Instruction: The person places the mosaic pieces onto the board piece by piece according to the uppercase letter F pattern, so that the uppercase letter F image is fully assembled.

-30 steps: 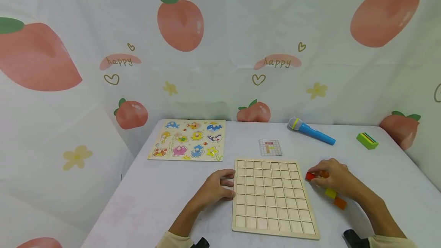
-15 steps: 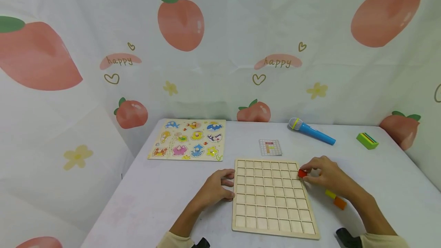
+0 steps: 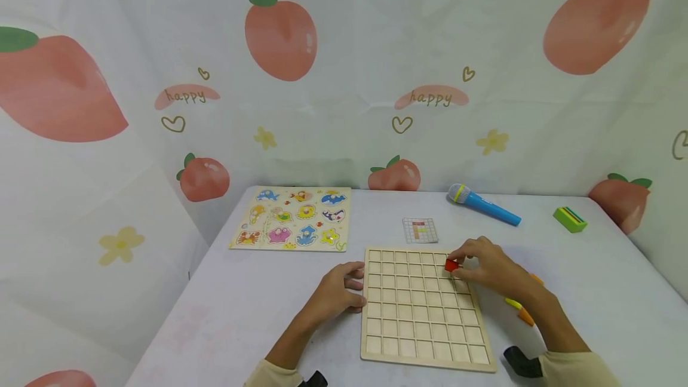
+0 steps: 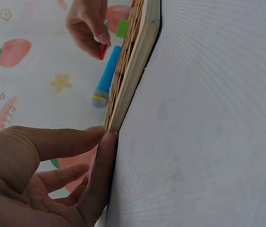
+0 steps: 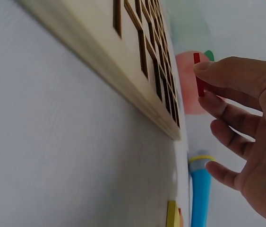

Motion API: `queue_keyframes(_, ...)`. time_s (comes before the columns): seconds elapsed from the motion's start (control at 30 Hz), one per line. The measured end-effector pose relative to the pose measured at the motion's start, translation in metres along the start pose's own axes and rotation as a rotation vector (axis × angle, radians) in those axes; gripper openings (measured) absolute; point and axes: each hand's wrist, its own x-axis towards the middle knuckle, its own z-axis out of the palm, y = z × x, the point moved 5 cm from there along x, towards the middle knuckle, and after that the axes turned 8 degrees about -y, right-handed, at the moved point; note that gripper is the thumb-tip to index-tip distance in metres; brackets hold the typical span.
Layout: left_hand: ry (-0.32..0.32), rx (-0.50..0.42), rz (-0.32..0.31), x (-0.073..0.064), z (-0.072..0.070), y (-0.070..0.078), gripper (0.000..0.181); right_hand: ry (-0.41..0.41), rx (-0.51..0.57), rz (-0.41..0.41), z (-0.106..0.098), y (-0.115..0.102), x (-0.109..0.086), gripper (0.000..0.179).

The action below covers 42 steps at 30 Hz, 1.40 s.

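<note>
My right hand [image 3: 489,264] pinches a small red square tile [image 3: 451,265] between thumb and finger, over the upper right squares of a wooden grid board [image 3: 424,309]. In the right wrist view the red tile [image 5: 198,75] shows edge-on, with the other fingers loosely bent. At the board's left side, my left hand [image 3: 335,291] touches the edge with its fingertips. The left wrist view shows thumb and finger [image 4: 102,165] against the side of the board [image 4: 135,66].
Yellow [image 3: 513,303] and orange [image 3: 525,316] tiles lie right of the board, partly behind the right forearm. Beyond the board are a printed grid card [image 3: 420,230], a blue toy microphone [image 3: 486,206], a green block [image 3: 570,220] and a sea-animal puzzle [image 3: 292,218].
My right hand has taken the red tile from the group of tiles and moved left with it, over the board. The left hand has stayed at the board's edge.
</note>
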Motion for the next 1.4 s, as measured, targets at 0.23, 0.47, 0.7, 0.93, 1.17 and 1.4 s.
queue_keyframes(0.23, 0.040, 0.026, 0.004, 0.004, -0.001, 0.001, 0.073, -0.012, 0.023, -0.038, 0.006, -0.009, 0.011, 0.024)
queue_keyframes(0.47, 0.059, 0.069, 0.012, 0.011, -0.002, 0.001, 0.072, -0.041, 0.038, -0.045, 0.013, -0.012, 0.021, 0.022)
queue_keyframes(0.7, 0.068, 0.066, 0.019, 0.016, -0.003, 0.000, 0.073, -0.049, 0.018, -0.085, 0.018, -0.024, 0.030, 0.022)
queue_keyframes(0.93, 0.059, 0.070, 0.024, 0.017, -0.004, 0.001, 0.075, -0.078, 0.012, -0.090, 0.024, -0.031, 0.038, 0.021)
queue_keyframes(1.17, 0.056, 0.060, 0.031, 0.017, -0.005, 0.001, 0.075, -0.072, 0.030, -0.099, 0.027, -0.037, 0.044, 0.023)
queue_keyframes(1.4, 0.052, 0.048, 0.026, 0.017, -0.005, 0.000, 0.075, -0.090, 0.032, -0.088, 0.034, -0.042, 0.054, 0.023)
